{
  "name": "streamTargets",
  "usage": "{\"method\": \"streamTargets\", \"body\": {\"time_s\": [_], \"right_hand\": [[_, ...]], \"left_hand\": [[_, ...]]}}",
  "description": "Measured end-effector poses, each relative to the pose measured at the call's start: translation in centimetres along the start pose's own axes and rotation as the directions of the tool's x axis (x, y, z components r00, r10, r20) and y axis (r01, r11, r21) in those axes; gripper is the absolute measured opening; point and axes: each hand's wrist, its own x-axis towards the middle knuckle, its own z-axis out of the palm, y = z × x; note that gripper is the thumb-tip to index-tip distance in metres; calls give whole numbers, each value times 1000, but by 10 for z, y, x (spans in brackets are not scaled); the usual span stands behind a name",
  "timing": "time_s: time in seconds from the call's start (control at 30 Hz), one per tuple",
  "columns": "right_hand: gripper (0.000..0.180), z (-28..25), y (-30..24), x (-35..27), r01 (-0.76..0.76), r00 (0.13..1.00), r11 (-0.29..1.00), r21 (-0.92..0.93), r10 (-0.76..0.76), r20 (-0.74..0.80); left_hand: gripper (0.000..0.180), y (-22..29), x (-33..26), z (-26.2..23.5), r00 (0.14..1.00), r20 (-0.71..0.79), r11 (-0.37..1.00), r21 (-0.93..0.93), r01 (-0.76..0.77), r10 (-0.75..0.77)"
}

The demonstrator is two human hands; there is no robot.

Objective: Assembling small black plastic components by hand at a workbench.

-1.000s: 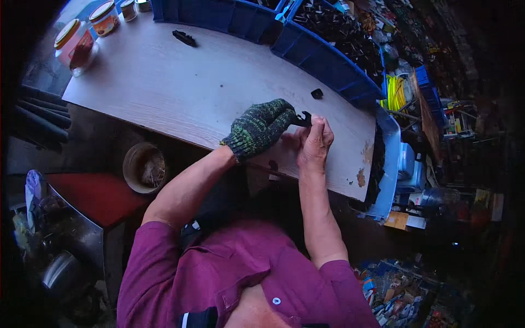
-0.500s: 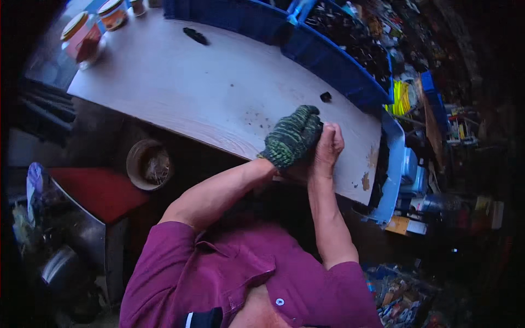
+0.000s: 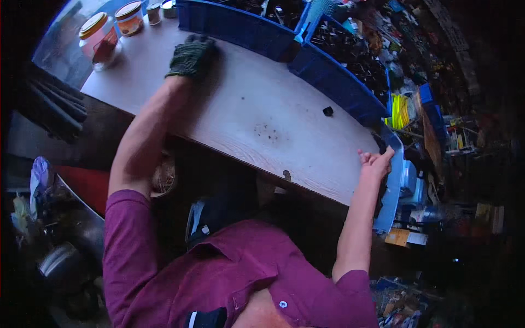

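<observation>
In a green-and-black knitted glove, my left hand [image 3: 190, 57] reaches to the far left of the pale tabletop [image 3: 235, 117]. Its fingers curl downward over the spot where a dark elongated piece lay. That piece is now hidden under the glove, so what the fingers hold does not show. Bare, my right hand [image 3: 376, 159] is at the table's right end, beside a light blue tray [image 3: 395, 186]. Its fingers are apart and partly bent, with nothing clearly visible in them. Dark pieces [image 3: 380, 143] show just beyond it. One small black piece [image 3: 328, 111] lies on the table.
Blue bins [image 3: 339, 76] full of dark parts line the table's far edge. Jars with orange lids [image 3: 98, 41] stand at the far left. A round bucket [image 3: 164, 177] sits below the near edge, partly behind my left forearm. Yellow bundled strips [image 3: 401, 111] are beyond the right end.
My hands were together over the table's near right part and have separated. The left went far left onto the dark elongated piece; the right moved right to the light blue tray.
</observation>
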Motion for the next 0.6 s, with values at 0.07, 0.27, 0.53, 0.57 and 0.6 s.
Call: {"method": "streamTargets", "body": {"time_s": [0.07,0.27,0.53,0.57,0.6], "right_hand": [[36,1,-1,0,56,995,997,-60,-60,-78],[29,9,23,-9,90,970,950,-300,-16,241],[42,80,39,-52,245,864,754,-610,117,491],[46,85,41,-53,342,833,687,-641,94,546],[50,89,42,-53,436,796,612,-659,78,600]], "left_hand": [[27,-20,-7,9,996,-65,998,-22,-58,56],[34,-13,-7,32,952,-291,981,-133,-138,95],[42,10,-8,6,976,183,986,-102,134,-114],[42,17,-14,7,976,185,986,-102,133,-112],[39,26,-20,9,987,74,972,-178,152,-141]]}}
